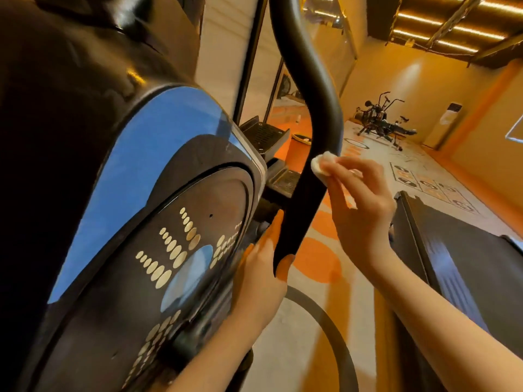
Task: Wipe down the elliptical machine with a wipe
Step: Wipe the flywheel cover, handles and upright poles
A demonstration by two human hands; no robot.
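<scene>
Wipe (pixel 321 163), mid-frame, is pinched in the right hand (pixel 359 205) fingers against the handlebar (pixel 311 108). Left hand (pixel 263 267) grips the bar's lower end. Wiping is underway; next likely calls for sliding along the bar.

White wipe (pixel 321 163) (crumpled) pressed against black elliptical handlebar (pixel 311 108).

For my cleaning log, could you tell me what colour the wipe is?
White; the wipe shows in the head view, against the black handlebar.

Far exercise bike (pixel 379 120) on patterned floor (pixel 433 179) — white standing unit (pixel 444 124) nearby
</scene>
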